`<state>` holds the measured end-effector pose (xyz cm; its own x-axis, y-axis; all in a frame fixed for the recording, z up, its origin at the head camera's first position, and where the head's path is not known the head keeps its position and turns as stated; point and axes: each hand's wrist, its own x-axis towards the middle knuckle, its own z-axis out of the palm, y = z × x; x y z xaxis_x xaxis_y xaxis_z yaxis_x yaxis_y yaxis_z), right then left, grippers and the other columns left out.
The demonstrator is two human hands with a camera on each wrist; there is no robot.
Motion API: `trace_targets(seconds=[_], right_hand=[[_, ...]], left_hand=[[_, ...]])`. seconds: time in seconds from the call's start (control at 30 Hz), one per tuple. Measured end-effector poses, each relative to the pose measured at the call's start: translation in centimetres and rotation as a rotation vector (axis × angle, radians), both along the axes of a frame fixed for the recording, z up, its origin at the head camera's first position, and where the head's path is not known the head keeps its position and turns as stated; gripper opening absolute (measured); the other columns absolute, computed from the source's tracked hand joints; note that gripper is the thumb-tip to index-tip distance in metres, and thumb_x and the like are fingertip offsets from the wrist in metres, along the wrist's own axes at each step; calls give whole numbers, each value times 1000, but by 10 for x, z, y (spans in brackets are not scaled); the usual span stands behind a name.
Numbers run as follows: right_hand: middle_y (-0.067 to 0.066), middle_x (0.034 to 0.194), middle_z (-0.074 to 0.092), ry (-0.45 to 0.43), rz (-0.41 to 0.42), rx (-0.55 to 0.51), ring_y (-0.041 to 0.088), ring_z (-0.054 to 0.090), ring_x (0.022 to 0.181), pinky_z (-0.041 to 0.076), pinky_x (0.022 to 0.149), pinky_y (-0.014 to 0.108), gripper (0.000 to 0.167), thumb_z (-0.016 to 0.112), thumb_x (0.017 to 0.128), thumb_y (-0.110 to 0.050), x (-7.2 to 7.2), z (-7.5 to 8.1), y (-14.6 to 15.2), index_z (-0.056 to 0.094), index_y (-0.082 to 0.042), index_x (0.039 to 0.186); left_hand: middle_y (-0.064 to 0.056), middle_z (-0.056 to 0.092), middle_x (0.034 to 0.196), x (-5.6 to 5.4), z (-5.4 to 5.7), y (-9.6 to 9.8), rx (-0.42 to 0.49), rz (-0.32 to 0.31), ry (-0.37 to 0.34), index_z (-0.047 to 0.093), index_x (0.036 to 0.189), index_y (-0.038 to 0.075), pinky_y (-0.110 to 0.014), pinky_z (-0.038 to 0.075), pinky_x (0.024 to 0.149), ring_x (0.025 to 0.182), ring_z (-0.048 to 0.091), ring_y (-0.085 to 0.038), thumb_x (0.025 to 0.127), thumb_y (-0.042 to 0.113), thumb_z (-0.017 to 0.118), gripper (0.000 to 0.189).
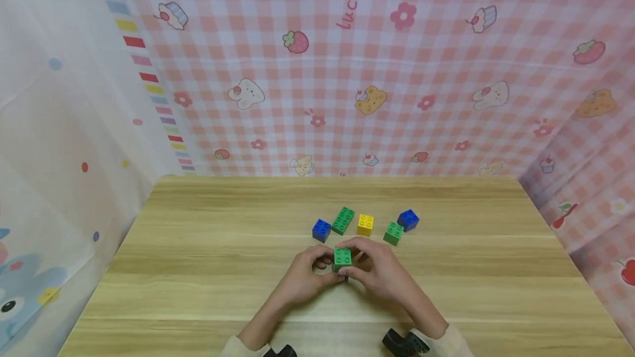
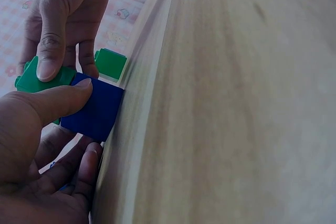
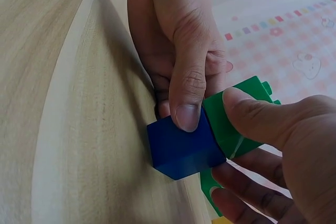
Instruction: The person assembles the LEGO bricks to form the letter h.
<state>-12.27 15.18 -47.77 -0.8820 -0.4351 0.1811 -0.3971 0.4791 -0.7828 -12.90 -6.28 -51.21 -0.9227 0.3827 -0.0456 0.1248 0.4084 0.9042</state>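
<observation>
A green four-stud brick [image 1: 342,258] is on top of a blue brick [image 2: 93,107] between the two hands, low over the table. In the left wrist view the two bricks meet at a slight angle; whether they are fully pressed together I cannot tell. The left hand [image 1: 303,277] pinches the blue brick, its thumb flat on one side. From the other side the right hand [image 1: 381,269] grips the green brick between thumb and fingers. The blue brick is mostly hidden from above by the green one.
Beyond the hands on the wooden table [image 1: 198,269] lie a blue brick [image 1: 321,230], a long green brick [image 1: 343,221], a yellow brick [image 1: 365,225], a green brick [image 1: 393,233] and another blue brick [image 1: 408,220]. A pink checked cloth [image 1: 327,70] hangs behind the table.
</observation>
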Motion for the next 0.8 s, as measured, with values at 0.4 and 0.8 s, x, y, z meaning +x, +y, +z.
trace_targets(seconds=[0.4, 0.8], right_hand=[[-7, 112, 74, -15, -2, -24, 15, 70, 93, 64, 82, 36, 38, 81, 89, -20, -1, -1, 0, 67, -26, 124], [-12, 110, 72, -30, -45, -7, 13, 67, 94, 63, 84, 34, 38, 83, 87, -19, 2, 0, -4, 68, -29, 121]], left_hand=[[3, 67, 112, 1, 2, 0, 1, 7, -8, 71, 114, 18, -27, 53, 92, 104, 61, -14, 85, 32, 85, 35], [1, 68, 112, 0, 3, 0, -7, -3, 10, 72, 113, 16, -26, 53, 90, 104, 61, -15, 85, 31, 85, 34]])
